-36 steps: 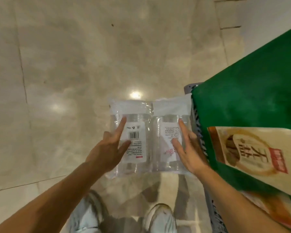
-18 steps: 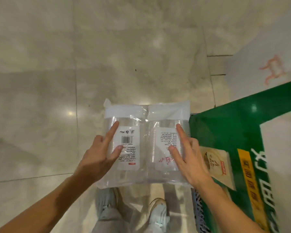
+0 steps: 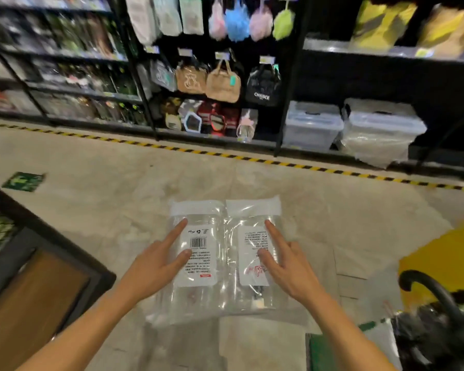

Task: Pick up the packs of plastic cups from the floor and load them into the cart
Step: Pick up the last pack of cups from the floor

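A: Nearest to cam?
B: Two bare forearms coming in from the bottom. Left hand [image 3: 156, 266] grips the left pack of plastic cups [image 3: 196, 261], thumb and index finger on top by the barcode label. Right hand [image 3: 289, 266] grips the right pack [image 3: 252, 253] the same way, thumb and index finger on its white label.
A: Packs on the floor?
B: No, both held up off the floor [image 3: 91, 170], side by side, edges touching, sealed ends pointing away.
A: Cart?
B: Dark curved cart handle [image 3: 429, 290] at bottom right, w/ green and white stuff beside it. Black-framed unit with a brown panel [image 3: 35, 290] at bottom left.
A: Further out?
B: Yellow-black striped floor tape [image 3: 225, 153], then shelves [image 3: 359, 52] w/ hanging bags, bath puffs, clear storage bins [image 3: 312, 127]. Blurry.
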A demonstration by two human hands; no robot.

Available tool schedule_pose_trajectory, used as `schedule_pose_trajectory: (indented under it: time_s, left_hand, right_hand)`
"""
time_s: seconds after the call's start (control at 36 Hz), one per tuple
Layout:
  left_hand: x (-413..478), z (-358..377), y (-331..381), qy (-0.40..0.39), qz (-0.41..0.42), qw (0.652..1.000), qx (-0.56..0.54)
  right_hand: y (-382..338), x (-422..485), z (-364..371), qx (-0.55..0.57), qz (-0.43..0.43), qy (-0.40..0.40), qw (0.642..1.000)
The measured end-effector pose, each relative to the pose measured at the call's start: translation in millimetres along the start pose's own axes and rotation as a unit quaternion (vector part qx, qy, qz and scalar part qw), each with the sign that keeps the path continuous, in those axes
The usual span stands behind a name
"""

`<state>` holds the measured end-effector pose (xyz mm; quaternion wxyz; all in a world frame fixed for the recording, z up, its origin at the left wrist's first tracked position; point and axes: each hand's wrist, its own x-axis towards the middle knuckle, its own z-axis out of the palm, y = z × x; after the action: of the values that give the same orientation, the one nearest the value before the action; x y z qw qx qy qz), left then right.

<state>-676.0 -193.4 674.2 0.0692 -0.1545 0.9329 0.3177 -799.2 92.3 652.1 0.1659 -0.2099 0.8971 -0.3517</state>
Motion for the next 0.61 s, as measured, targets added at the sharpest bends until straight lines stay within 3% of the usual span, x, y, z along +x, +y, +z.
schedule_pose_trajectory:
  time_s: [0.28, 0.44, 0.61]
  left_hand:
    - [-86.8, -167.0, 76.5, 0.067, -0.118, 0.991, -0.01]
    - [-151.9, -214.4, 96.1, 0.12, -0.173, 0.977, -0.025]
    - [-234.6, -238.9, 95.6, 0.195, -0.22, 0.955, -0.049]
  right_hand:
    - [-173.9, 18.6, -102.9, -0.064, -0.115, -0.084, 0.988]
    - [-246.8, 12.2, -133.3, -0.083, -0.182, -0.13, 0.971]
    - [-316.8, -7.4, -119.0, -0.091, -0.252, -0.176, 0.947]
